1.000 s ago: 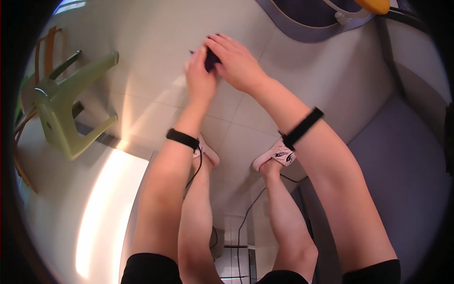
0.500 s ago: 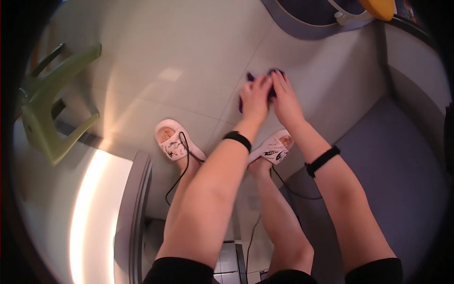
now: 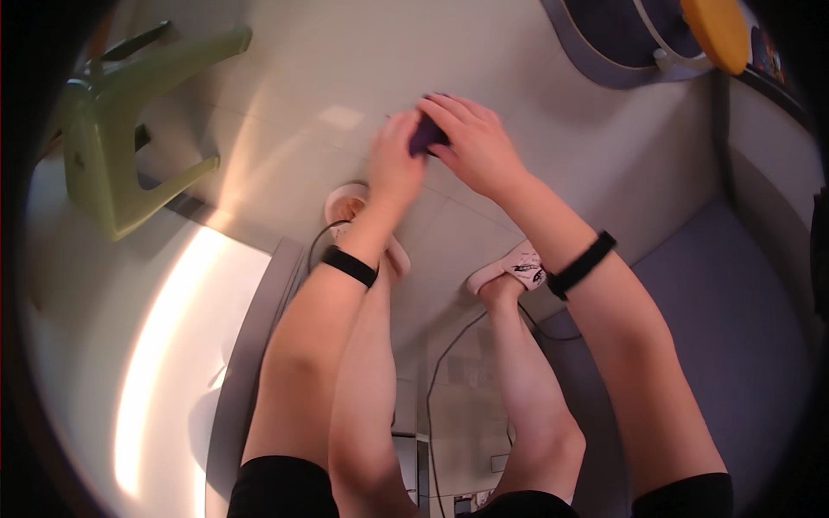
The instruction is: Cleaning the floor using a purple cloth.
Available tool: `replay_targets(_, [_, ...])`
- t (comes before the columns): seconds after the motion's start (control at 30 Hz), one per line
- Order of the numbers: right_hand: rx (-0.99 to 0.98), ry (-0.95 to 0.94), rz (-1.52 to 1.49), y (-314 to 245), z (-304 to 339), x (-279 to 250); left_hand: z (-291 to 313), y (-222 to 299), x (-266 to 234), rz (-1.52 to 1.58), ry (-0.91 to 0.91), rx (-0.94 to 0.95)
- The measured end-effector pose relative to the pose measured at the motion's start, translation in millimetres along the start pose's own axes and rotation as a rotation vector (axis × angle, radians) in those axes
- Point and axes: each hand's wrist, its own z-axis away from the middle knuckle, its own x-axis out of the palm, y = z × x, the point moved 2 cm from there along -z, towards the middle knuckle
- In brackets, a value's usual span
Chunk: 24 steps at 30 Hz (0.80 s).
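Note:
A dark purple, soft-looking bundle [image 3: 425,136], seemingly cloth, is held between my two hands above the pale floor. My left hand [image 3: 397,164] presses its fingers against the bundle's left side, a little blurred. Over the top and right side curl the fingers of my right hand [image 3: 477,142], its thumb underneath. Most of the bundle is hidden by the hands, so its exact kind does not show. A black band circles each forearm.
At the left a green plastic stool [image 3: 104,164] lies tipped over. White slippers [image 3: 522,266] are on my feet, with a thin black cable [image 3: 432,380] running near them. A grey-rimmed base with a yellow part [image 3: 717,34] stands far right, beside a grey padded surface [image 3: 717,345].
Both hands have moved left and slightly farther away with the purple bundle. It is more covered and bunched now. The surroundings have shifted in the picture as the view turned.

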Motion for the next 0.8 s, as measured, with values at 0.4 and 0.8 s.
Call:
replay_targets(0.4, [-0.002,-0.050,-0.053,12.7,-16.5,77.9,26.9,-59.0,28.9,-0.088,0.196,-0.125])
replay_targets(0.8, [0.501,-0.151,0.078,66.6,168.6,-5.5,103.9,53.7,149.4,0.290,-0.264,-0.288])
